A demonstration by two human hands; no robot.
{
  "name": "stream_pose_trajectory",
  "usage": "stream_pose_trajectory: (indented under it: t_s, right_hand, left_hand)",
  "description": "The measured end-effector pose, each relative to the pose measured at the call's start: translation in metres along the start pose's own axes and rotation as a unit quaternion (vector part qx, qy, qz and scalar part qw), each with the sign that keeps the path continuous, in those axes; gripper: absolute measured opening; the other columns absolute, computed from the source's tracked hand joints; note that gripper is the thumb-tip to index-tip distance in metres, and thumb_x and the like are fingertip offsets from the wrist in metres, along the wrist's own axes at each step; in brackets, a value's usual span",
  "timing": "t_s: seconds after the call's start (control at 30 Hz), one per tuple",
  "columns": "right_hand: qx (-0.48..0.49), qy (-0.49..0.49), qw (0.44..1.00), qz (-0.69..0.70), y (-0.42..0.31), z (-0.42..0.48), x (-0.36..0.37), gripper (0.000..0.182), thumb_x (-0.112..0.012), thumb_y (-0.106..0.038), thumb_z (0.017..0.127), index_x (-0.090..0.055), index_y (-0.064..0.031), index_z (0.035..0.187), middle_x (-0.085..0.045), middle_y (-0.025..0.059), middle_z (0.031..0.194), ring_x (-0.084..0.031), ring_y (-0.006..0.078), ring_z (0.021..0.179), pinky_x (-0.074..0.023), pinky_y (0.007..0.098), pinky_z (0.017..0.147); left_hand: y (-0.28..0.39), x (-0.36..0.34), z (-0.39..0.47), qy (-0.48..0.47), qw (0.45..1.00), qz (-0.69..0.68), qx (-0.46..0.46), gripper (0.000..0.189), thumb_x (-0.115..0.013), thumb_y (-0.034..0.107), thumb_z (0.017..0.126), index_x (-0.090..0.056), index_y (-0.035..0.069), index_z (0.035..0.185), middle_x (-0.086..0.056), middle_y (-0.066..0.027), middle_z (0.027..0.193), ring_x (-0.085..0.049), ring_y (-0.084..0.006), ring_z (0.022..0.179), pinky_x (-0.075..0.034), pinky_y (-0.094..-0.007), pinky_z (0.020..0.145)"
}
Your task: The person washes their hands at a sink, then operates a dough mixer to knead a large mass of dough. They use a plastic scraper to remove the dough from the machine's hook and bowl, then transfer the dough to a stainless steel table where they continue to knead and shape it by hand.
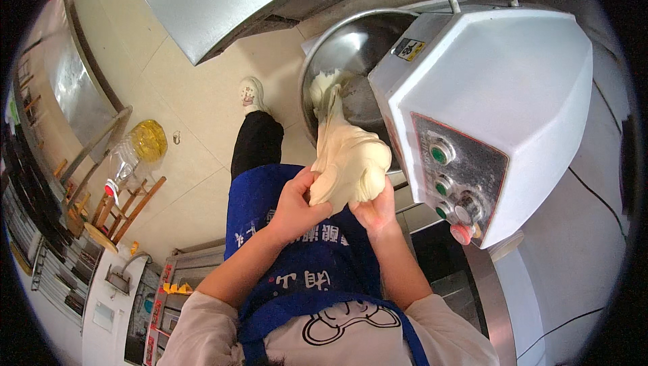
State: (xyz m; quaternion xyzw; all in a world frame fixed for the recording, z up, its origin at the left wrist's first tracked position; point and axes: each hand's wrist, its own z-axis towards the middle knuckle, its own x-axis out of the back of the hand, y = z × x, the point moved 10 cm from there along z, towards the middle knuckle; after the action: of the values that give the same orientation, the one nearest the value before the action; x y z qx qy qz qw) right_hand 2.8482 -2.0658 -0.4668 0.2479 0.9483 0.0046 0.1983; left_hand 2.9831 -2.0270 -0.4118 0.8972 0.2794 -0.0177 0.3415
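A large mass of pale dough [349, 156] hangs between my two hands in front of my apron. My left hand [304, 201] grips its near left edge, with the thumb on top. On the other side my right hand [377, 209] holds the dough's lower right edge, its fingers partly hidden beneath. A stretched strand runs from the mass over the rim of a steel mixing bowl [307, 67] to a smaller lump of dough [324, 85] inside. The bowl sits under the head of a white dough mixer [496, 82].
The mixer's control panel [458, 178] has several green buttons and a red knob close to my right hand. A steel counter [197, 6] stands ahead. At left are an oil jug [136, 153] and a wooden stool [126, 214]. A cable [597, 199] runs at right.
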Motion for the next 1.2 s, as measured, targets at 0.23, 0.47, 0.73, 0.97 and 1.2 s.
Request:
stream_pose_trajectory:
  t_s: [0.23, 0.47, 0.73, 0.97, 1.2]
  right_hand:
    - [-0.043, 0.050, 0.997, -0.050, 0.020, -0.062, -0.011, 0.044, -0.034, -0.028, 0.100, -0.038, -0.0043, 0.137, -0.047, 0.0127, 0.135, -0.048, 0.0255, 0.124, -0.0408, 0.0414, 0.103]
    - [-0.020, 0.021, 0.997, -0.072, 0.011, -0.113, -0.011, 0.047, -0.041, -0.024, 0.098, -0.036, -0.0028, 0.139, -0.045, 0.0145, 0.137, -0.047, 0.0261, 0.125, -0.0393, 0.0422, 0.105]
    - [-0.004, 0.008, 0.995, -0.099, 0.015, -0.166, -0.022, 0.047, -0.046, -0.011, 0.093, -0.035, -0.0029, 0.138, -0.046, 0.0131, 0.136, -0.051, 0.0225, 0.120, -0.0459, 0.0368, 0.097]
    - [0.001, -0.059, 0.990, -0.128, 0.023, -0.222, -0.063, 0.049, -0.044, -0.010, 0.095, -0.029, -0.0035, 0.142, -0.041, 0.0135, 0.140, -0.043, 0.0262, 0.128, -0.0362, 0.0418, 0.106]
    - [0.016, -0.126, 0.985, -0.116, 0.033, -0.263, -0.091, 0.051, -0.040, -0.008, 0.098, -0.022, -0.0113, 0.146, -0.037, 0.0060, 0.143, -0.039, 0.0196, 0.130, -0.0345, 0.0352, 0.106]
  left_hand:
    - [0.041, 0.000, -0.047, -0.041, 0.999, 0.026, 0.020, 0.056, -0.058, 0.002, 0.067, -0.051, 0.000, 0.123, -0.058, -0.0011, 0.105, -0.056, -0.0098, 0.095, -0.043, -0.0251, 0.088]
    - [0.056, -0.024, -0.078, -0.084, 0.996, -0.006, 0.029, 0.051, -0.060, -0.004, 0.067, -0.054, -0.002, 0.118, -0.049, -0.0047, 0.120, -0.051, -0.0135, 0.111, -0.041, -0.0271, 0.094]
    - [0.095, -0.037, -0.112, -0.128, 0.992, 0.024, 0.003, 0.053, -0.063, 0.001, 0.068, -0.054, -0.003, 0.120, -0.048, -0.0089, 0.128, -0.049, -0.0179, 0.116, -0.038, -0.0304, 0.098]
    - [0.124, -0.037, -0.153, -0.137, 0.990, 0.017, 0.013, 0.043, -0.061, -0.004, 0.069, -0.056, -0.003, 0.112, -0.047, -0.0105, 0.127, -0.047, -0.0203, 0.117, -0.037, -0.0314, 0.097]
    - [0.144, -0.031, -0.204, -0.051, 0.996, -0.002, 0.067, 0.047, -0.060, -0.003, 0.067, -0.057, -0.004, 0.114, -0.052, -0.0110, 0.128, -0.051, -0.0197, 0.115, -0.039, -0.0321, 0.097]
